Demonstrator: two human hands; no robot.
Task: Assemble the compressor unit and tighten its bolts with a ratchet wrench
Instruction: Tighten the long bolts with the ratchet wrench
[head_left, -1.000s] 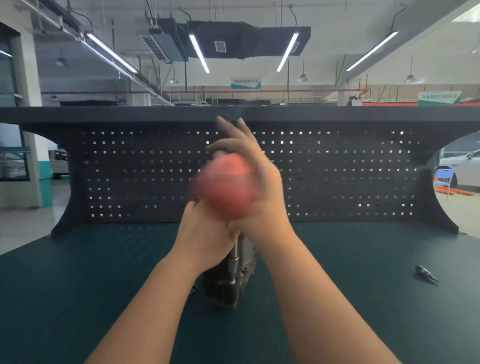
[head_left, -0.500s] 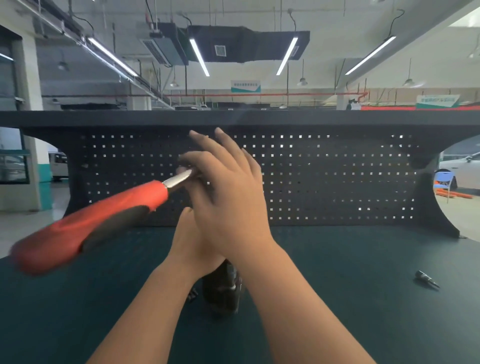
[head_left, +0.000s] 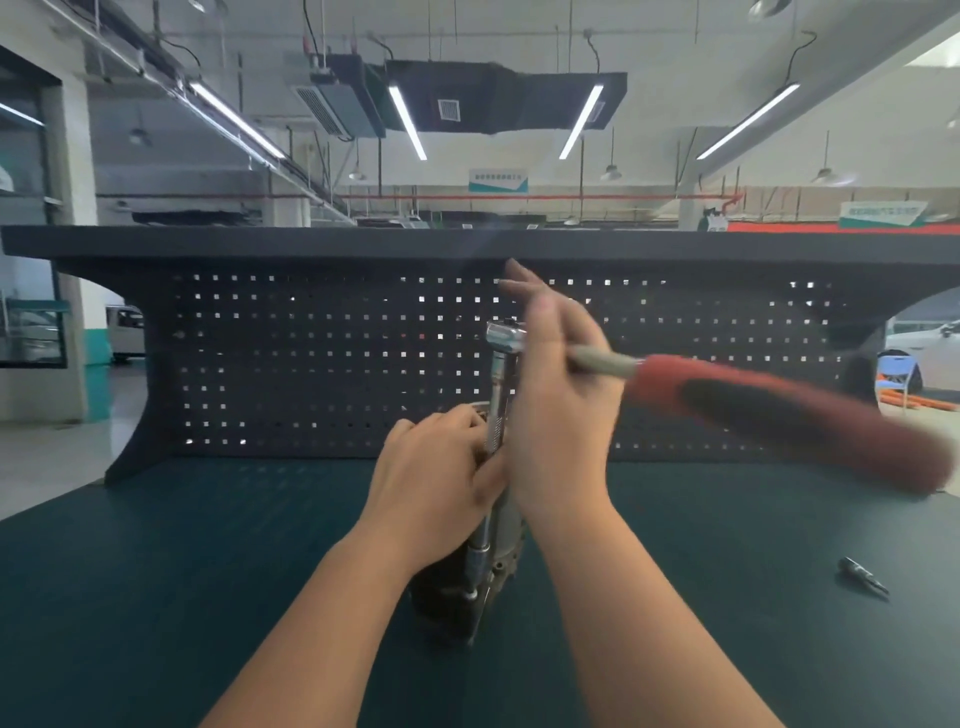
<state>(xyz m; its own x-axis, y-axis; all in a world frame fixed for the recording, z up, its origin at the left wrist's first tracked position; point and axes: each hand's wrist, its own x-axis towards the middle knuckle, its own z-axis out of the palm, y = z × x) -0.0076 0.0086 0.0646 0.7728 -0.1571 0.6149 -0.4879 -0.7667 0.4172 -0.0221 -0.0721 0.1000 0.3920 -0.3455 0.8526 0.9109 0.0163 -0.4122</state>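
Dark green workbench (head_left: 182, 571), matte and faintly textured, backed by a black perforated pegboard (head_left: 311, 364) under strip-lit workshop ceiling. Centre: compressor unit (head_left: 496, 564), dark cast-metal body, upright on the bench between the forearms, mostly hidden by them. Rising from it: long knurled steel extension bar (head_left: 496, 410), bright and cylindrical, capped by the chromed ratchet head (head_left: 505, 332). Left hand (head_left: 441, 467) curled round the bar's lower part, steadying it over the bolt; bolt itself not visible. Right hand (head_left: 558, 395) with fingers extended and spread upward, palm side against the wrench shank near the head; exact contact blurred, cannot tell how firmly held. Ratchet wrench handle (head_left: 779, 410), red with a black rubbery inlay, motion-blurred, now pointing right; half a second earlier pointing left, one second earlier end-on toward the camera. Judged as a fast spinning of the wrench: bolt probably still running down freely, final tightening yet to come. Far right on the bench: small dark metal bit (head_left: 862, 576), lying loose, well apart from the work.
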